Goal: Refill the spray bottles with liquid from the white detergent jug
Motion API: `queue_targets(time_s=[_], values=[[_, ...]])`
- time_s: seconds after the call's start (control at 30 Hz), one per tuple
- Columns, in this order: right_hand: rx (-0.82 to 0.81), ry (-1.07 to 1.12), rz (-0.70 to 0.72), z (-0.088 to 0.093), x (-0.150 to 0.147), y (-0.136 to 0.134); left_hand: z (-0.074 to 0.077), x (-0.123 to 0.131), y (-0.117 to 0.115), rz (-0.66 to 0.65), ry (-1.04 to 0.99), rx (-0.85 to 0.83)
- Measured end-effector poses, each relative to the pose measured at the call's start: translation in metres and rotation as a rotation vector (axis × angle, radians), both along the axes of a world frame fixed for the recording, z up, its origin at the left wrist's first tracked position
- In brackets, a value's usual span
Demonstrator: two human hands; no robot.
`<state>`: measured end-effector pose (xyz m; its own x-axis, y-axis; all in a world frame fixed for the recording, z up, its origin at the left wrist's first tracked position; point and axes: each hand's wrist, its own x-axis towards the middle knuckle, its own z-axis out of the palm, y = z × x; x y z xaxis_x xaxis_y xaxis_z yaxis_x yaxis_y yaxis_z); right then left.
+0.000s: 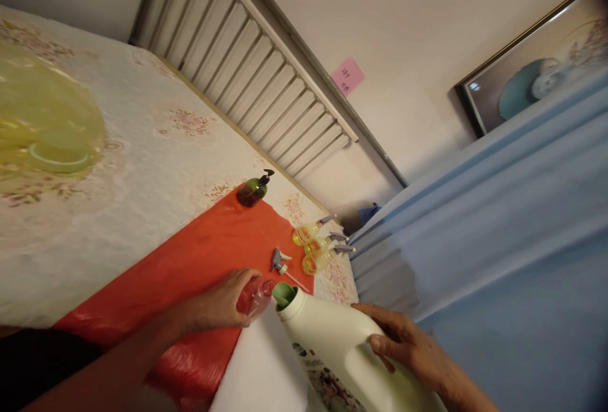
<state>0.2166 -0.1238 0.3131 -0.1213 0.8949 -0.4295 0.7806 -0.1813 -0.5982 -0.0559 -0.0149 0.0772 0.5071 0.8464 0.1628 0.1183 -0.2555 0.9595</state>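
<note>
One bottle [259, 300] — left hand [222, 303], jug [327, 333] — right hand [412, 343]

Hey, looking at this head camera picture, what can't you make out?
In the head view:
White jug: base cut off by the bottom edge.
Small clear bottle: part of its body hidden by the left hand.
Pink note: writing too small to read.
Yellow translucent object: cut off by the left edge.

A cream jug [327, 320] with a green spout [284, 293] and a clear bottle [260, 298], which I see amid red sheeting [228, 244], pink-flowered white tablecloth [152, 165], blue curtain [498, 234] and pink note [348, 76].
</note>
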Motion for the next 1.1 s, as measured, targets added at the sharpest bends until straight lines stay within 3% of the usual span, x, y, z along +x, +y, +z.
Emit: queue_targets(time_s=[0.2, 0.57, 1.1], values=[[-0.003, 0.018, 0.005, 0.003, -0.002, 0.002, 0.002, -0.002, 0.001, -0.025, 0.007, 0.023], [-0.015, 0.0, 0.012, 0.005, -0.003, 0.003, 0.0, 0.004, -0.001, 0.053, 0.013, 0.042], [-0.024, -0.004, 0.041, 0.012, -0.01, 0.007, 0.002, 0.001, -0.001, 0.024, -0.018, 0.046]])
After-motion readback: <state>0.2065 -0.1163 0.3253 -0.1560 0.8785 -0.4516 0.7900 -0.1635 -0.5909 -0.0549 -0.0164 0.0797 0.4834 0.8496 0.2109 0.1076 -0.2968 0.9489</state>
